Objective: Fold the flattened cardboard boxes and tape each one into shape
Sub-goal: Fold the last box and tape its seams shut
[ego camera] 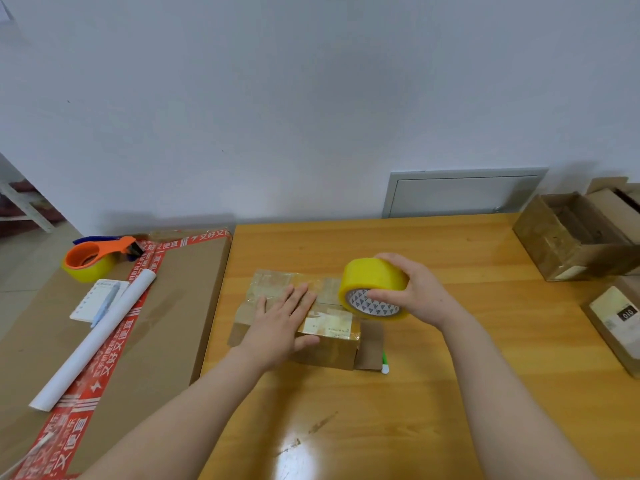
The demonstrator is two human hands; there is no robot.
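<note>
Left hand [284,320], flat with straight fingers, should pin the box [330,349] while the right hand [420,292], gripping the tape roll [375,277] at three o'clock, pulls tape taut.

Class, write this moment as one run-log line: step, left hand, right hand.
step: taping cardboard box | left hand: flat on box top | right hand: grips yellow tape roll at box's right end

Green pen [385,362] mostly behind the taped box [330,351]; labelled box [610,315] partly beyond the right edge.
</note>
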